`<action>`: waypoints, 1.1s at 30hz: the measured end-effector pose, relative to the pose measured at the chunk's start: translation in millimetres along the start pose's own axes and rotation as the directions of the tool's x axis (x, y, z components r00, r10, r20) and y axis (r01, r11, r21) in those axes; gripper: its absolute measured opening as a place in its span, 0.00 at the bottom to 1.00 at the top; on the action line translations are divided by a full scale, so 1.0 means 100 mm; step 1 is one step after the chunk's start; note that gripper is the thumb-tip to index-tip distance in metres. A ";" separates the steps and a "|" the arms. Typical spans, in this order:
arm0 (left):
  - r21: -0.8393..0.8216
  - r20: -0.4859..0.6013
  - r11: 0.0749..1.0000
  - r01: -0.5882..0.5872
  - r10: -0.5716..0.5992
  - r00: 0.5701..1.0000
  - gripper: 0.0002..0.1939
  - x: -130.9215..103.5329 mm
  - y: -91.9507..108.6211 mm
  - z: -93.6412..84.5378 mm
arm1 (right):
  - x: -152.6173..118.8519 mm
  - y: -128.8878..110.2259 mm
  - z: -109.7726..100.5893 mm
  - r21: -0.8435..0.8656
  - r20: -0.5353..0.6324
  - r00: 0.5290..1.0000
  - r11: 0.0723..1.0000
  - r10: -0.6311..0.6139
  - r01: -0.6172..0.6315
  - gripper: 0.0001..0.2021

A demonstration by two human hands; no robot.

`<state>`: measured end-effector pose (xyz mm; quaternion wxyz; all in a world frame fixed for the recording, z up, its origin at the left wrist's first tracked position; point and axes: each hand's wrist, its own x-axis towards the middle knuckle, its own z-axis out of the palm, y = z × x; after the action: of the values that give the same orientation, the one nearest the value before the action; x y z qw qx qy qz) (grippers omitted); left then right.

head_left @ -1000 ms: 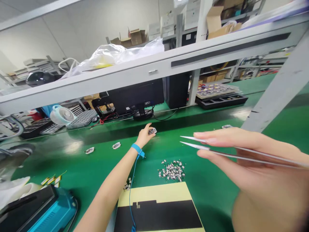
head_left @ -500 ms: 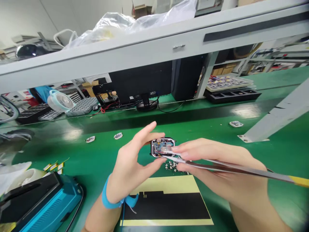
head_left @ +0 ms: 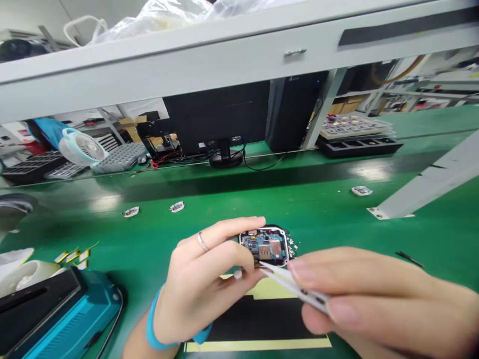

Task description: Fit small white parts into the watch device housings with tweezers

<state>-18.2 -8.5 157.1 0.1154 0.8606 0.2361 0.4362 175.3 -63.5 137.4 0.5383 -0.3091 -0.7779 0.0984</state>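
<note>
A small watch-like case (head_left: 265, 247) with an exposed blue circuit board is gripped at its left side by my left hand (head_left: 209, 271), which wears a ring and a blue wrist strap. Pinched in my right hand (head_left: 359, 294) are white-tipped tweezers (head_left: 288, 283). Their tips meet the lower edge of the case, near my left fingertips. Small loose parts (head_left: 294, 244) lie on the green table just behind the right edge of the case. A black and yellow sheet (head_left: 269, 319) is below both hands.
Similar small cases sit at the left (head_left: 177, 206) and right (head_left: 361, 191). A teal machine (head_left: 75, 319) stands front left beside yellow-edged pieces (head_left: 72, 256). A monitor (head_left: 219, 119) and a slanted metal post (head_left: 430, 174) stand behind; a shelf beam (head_left: 224, 65) crosses above.
The case has moved slightly right and down and looks closer. My left fingers have curled more around it. My right hand has come nearer the camera, with the tweezers pointing more steeply up-left.
</note>
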 end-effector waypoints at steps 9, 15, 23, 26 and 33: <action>-0.132 -0.040 0.991 0.000 -0.006 0.999 0.09 -0.04 0.00 0.02 | 0.10 0.07 -0.02 0.286 0.112 0.987 0.948 0.111 -0.139 0.18; -0.143 -0.084 0.989 0.025 -0.038 0.996 0.09 -0.04 0.02 0.06 | 0.12 0.06 -0.03 0.195 0.087 0.994 0.977 0.070 -0.086 0.20; -0.152 -0.081 0.988 0.008 -0.021 0.996 0.07 -0.06 0.01 0.05 | 0.16 -0.01 0.04 0.379 -0.108 0.980 0.918 0.170 -0.117 0.07; -0.120 -0.063 0.993 0.016 -0.024 0.998 0.06 -0.08 0.02 0.05 | 0.20 -0.04 0.01 0.362 -0.074 0.988 0.927 0.135 -0.100 0.06; -0.095 -0.074 0.995 -0.007 0.000 0.997 0.05 -0.08 0.06 0.10 | 0.15 -0.01 -0.01 0.290 -0.045 0.997 0.956 0.067 -0.051 0.15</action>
<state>-12.3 -17.5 147.6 0.1468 0.8377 0.2175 0.4789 172.6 -55.6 150.5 0.5953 -0.2528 -0.7307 0.2186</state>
